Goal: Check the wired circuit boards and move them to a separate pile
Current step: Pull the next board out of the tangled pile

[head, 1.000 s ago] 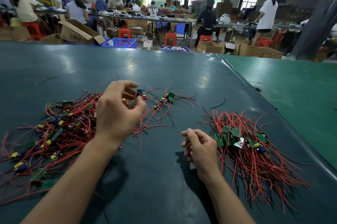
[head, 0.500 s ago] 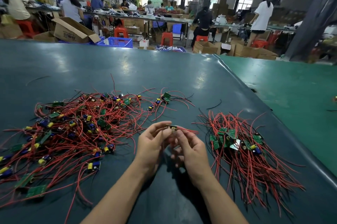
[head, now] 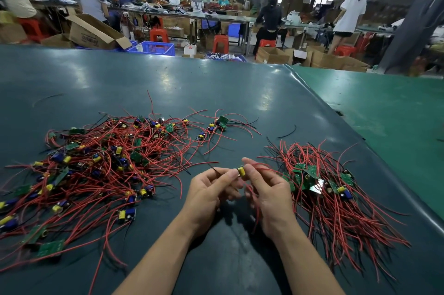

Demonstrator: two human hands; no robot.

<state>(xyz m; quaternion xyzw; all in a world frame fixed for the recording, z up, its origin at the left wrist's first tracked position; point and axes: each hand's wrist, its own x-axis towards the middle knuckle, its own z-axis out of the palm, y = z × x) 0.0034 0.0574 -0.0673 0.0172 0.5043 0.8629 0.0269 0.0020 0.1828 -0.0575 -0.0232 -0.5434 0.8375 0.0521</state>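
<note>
Yellow-capped wired board (head: 241,171) pinched by left hand (head: 208,195), right hand (head: 269,196)

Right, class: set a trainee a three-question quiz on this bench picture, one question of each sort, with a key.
1. True or false: both hands hold one wired circuit board above the table.
2. Multiple choice: which pile is larger? A) the left pile B) the right pile C) they are equal.
3. Fill in: most wires in both piles are ____ in colour.

Key
1. True: the left hand and the right hand pinch it between them, and its yellow part shows between their fingers.
2. A: the left pile spreads much wider.
3. Red, with a few black ones.
</note>
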